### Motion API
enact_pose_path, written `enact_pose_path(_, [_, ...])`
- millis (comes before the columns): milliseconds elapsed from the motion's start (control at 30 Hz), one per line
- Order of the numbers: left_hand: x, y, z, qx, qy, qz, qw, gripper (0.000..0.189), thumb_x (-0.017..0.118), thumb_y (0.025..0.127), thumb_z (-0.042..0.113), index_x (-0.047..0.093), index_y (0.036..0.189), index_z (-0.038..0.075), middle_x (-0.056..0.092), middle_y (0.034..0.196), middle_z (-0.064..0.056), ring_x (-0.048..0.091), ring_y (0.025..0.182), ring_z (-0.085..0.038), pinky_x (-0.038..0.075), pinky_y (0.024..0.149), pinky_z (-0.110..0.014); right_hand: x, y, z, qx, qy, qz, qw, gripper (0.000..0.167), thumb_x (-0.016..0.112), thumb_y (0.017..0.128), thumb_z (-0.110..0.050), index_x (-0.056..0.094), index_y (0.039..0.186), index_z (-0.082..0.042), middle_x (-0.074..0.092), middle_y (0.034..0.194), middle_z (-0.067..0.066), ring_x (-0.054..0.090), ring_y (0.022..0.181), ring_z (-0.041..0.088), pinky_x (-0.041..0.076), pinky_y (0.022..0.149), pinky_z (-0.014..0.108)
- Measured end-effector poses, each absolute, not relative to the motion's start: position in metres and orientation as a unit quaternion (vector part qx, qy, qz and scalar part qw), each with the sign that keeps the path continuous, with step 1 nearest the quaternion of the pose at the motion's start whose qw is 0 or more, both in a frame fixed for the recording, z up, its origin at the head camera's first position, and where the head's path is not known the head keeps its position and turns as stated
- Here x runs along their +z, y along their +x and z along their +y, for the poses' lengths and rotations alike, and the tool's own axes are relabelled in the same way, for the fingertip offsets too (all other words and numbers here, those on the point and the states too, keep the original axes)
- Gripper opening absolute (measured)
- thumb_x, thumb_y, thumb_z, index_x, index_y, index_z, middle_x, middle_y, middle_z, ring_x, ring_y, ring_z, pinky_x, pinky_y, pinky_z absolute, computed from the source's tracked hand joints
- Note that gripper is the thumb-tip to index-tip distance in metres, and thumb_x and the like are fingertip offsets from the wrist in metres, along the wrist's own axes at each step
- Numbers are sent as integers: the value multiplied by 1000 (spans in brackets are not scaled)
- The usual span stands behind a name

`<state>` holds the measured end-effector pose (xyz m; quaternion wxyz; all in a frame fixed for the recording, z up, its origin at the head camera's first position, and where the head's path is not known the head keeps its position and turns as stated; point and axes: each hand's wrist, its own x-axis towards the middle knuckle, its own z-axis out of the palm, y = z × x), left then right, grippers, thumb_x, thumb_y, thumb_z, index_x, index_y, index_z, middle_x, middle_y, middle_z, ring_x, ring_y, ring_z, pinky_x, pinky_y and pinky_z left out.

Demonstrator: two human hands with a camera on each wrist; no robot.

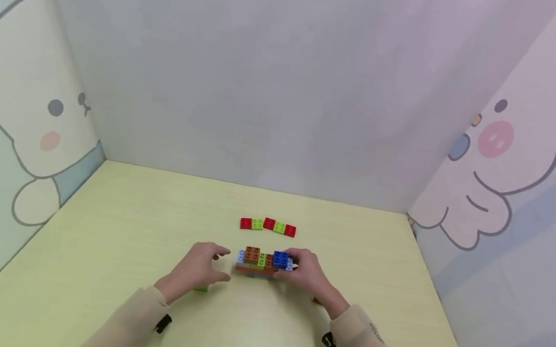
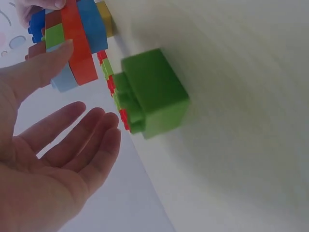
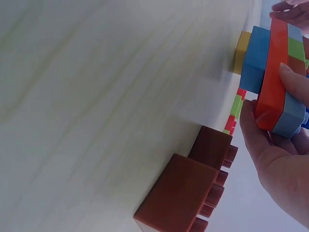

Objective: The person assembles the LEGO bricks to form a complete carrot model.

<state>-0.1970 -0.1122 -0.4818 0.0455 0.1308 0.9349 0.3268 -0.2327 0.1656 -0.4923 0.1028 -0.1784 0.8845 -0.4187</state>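
1. Toy brick structure (image 1: 264, 267): centre of table (image 1: 155, 203), directly between the hands. Long axis left-right, about parallel to the table's back edge; studs face up, left end toward left hand, right end in right hand.
2. Top layer: 1 brown 4-stud brick (image 1: 252, 254) left of middle, 1 dark blue 4-stud brick (image 1: 280, 259) toward the right end. Below: mixed row, light blue at the ends, lime and brown between.
3. Under that: long orange-red brick (image 3: 271, 79), same left-right axis. Lower still: shorter mid-blue brick (image 3: 255, 60), then yellow brick (image 3: 241, 52). Can't tell if yellow touches the table.
4. Right hand (image 1: 308, 271): pinching the structure's right end, thumb on near side, fingers on far side.
5. Left hand (image 1: 200, 264): thumb and fingers spread apart, facing the left end; just beside, small gap, holds nothing.
6. Loose green brick (image 2: 154, 94): beside left hand, mostly covered in head view, studs showing in wrist view.
7. 2 loose brown bricks (image 3: 178, 193): near right wrist, close together.
8. Behind structure: left-right row of 5 bricks (image 1: 269, 224), red-lime-red-lime-red, middle red set slightly back.
9. Outward: pale sleeves (image 1: 357, 332), grey back wall (image 1: 271, 76), cartoon side panels (image 1: 545, 117).
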Motion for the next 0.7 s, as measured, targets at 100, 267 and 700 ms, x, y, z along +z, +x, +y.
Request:
enact_pose_path(100, [-484, -194, -118, 318, 123, 938, 56, 63, 89, 66, 26, 65, 119, 2, 62, 114, -12, 59, 97, -27, 49, 81, -40, -493, -232, 166, -417, -180, 885, 101, 37, 83, 75, -22, 68, 107, -9, 65, 99, 0, 60, 89, 17, 50, 79, 37])
enact_pose_path(267, [-484, -192, -127, 310, 133, 938, 75, 65, 91, 61, 26, 66, 117, 2, 63, 111, -11, 57, 97, -27, 47, 82, -42, -493, -233, 167, -419, -177, 885, 100, 39, 83, 75, -21, 68, 109, -8, 65, 101, 1, 60, 91, 17, 50, 80, 38])
enact_pose_path(700, [-497, -181, -144, 279, 171, 941, 83, 50, 89, 57, 8, 70, 103, 0, 63, 96, -5, 51, 85, -22, 44, 80, -44, -494, -234, 165, -422, -186, 882, 95, 37, 84, 74, -21, 69, 106, -8, 66, 98, 0, 60, 87, 15, 50, 77, 36])
